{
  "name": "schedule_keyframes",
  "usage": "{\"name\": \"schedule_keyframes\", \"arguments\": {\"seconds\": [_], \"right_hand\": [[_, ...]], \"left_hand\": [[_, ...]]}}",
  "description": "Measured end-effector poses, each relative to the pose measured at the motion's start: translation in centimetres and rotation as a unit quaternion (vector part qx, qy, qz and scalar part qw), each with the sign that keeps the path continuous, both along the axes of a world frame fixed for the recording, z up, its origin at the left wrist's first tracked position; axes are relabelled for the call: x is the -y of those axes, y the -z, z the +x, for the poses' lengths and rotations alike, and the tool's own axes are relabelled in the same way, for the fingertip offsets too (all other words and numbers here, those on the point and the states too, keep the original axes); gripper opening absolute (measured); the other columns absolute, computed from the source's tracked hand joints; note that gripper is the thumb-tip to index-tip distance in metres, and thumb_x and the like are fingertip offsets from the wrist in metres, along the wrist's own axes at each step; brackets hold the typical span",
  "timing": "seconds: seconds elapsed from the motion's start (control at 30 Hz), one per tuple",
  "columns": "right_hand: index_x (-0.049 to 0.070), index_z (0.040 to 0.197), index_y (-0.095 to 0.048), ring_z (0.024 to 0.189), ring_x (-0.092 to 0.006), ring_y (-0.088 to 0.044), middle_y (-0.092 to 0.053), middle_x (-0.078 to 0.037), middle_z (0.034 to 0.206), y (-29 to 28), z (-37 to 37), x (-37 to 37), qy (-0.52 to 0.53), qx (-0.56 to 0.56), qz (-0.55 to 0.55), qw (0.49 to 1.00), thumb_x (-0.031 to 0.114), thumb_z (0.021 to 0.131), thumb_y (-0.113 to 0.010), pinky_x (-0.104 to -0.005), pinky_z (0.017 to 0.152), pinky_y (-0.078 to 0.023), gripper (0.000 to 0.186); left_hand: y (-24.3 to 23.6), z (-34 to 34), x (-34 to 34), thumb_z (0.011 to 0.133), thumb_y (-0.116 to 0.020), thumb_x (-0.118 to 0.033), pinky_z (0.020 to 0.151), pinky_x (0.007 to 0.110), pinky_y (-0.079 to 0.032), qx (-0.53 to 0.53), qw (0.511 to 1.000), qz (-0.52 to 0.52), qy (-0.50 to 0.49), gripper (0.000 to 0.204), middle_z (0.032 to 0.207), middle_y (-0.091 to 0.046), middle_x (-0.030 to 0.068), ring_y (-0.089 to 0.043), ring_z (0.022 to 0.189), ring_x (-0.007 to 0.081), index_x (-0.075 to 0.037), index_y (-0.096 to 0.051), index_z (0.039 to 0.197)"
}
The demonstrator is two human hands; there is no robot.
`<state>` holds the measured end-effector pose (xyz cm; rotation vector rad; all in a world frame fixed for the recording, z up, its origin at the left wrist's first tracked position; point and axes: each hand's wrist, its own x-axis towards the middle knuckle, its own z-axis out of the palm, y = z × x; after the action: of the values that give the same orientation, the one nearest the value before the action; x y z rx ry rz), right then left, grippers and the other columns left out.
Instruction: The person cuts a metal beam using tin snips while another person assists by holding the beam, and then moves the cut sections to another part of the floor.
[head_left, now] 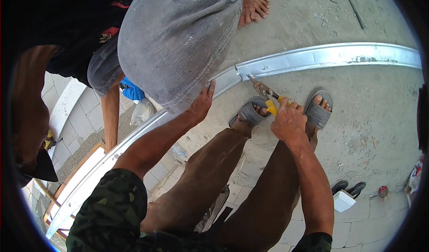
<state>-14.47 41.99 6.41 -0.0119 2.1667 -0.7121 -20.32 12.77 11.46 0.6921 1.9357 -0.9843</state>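
One long metal strip (330, 56) with a break in its line

The strip is shiny and silver. It lies over the dusty ground (362, 113), from the low left side, past the middle, to the right side. Near the middle there is a spot where its line breaks and two ends meet at a small step.

A pair of snips (264, 90) with yellow handles points at that spot. The tips are just beside the near edge of the strip, and I cannot tell if they touch it. The right hand (289, 120) is closed around the handles. The left hand (201, 104) is on the strip, left of the break, with its fingertips at the edge. Its thumb is hidden, so I cannot tell if it is squeezing.

Below the break are two feet in grey sandals (318, 111), set apart. The sleeve (109, 212) on the left arm has green and black patches.

Another person (85, 24) in a dark top is close by on the left. Their big grey shorts (178, 42) are right next to the strip, and a bare foot (261, 3) shows above it. Their arm (110, 118) reaches down behind the strip.

Near that arm are a blue cloth (132, 91) and a clear plastic bag (143, 112). Far to the right, a white box (344, 201) sits by some black sandals (357, 189) near the grey tiles (357, 223)
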Motion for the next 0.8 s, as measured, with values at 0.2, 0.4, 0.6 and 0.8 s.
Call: {"name": "schedule_keyframes", "arguments": {"seconds": [0.2,0.4,0.6,0.8], "right_hand": [[-0.007,0.123,-0.049,0.095,-0.0388,-0.059,-0.058,-0.025,0.1,-0.7,0.2,-0.6,0.01,0.013,-0.006,1.0,0.018,0.074,-0.063,-0.052,0.067,-0.052,0.058],[-0.008,0.126,-0.047,0.095,-0.0394,-0.059,-0.058,-0.026,0.101,0.0,-0.8,0.8,-0.009,0.015,-0.011,1.0,0.018,0.075,-0.062,-0.0531,0.07,-0.052,0.059],[-0.01,0.124,-0.045,0.096,-0.0439,-0.059,-0.058,-0.028,0.102,0.5,-2.8,1.5,0.006,0.067,-0.022,0.997,0.02,0.077,-0.06,-0.0546,0.079,-0.05,0.058],[-0.01,0.117,-0.047,0.106,-0.0448,-0.057,-0.058,-0.032,0.109,0.3,-4.9,0.2,0.02,0.232,-0.109,0.966,0.017,0.078,-0.053,-0.0453,0.095,-0.044,0.048]], "left_hand": [[0.3,-0.8,-0.8,0.072,-0.073,-0.018,0.095,0.049,-0.042,0.031,0.998,0.016,-0.044,0.093,0.142,-0.031,0.0286,-0.044,0.12,0.0369,0.001,-0.019,0.145],[-0.2,-1.0,-0.1,0.071,-0.073,-0.017,0.092,0.047,-0.044,-0.002,0.997,0.08,-0.013,0.093,0.137,-0.035,0.0283,-0.046,0.118,0.0362,0.002,-0.019,0.145],[-0.4,-1.6,-1.1,0.071,-0.072,-0.016,0.089,0.047,-0.046,0.057,0.994,0.024,-0.087,0.09,0.134,-0.037,0.0278,-0.048,0.115,0.0354,0.003,-0.022,0.143],[-0.1,-1.0,-0.1,0.071,-0.072,-0.015,0.088,0.047,-0.047,0.047,0.993,0.056,-0.087,0.086,0.13,-0.04,0.0259,-0.049,0.112,0.034,0.003,-0.026,0.141]]}}
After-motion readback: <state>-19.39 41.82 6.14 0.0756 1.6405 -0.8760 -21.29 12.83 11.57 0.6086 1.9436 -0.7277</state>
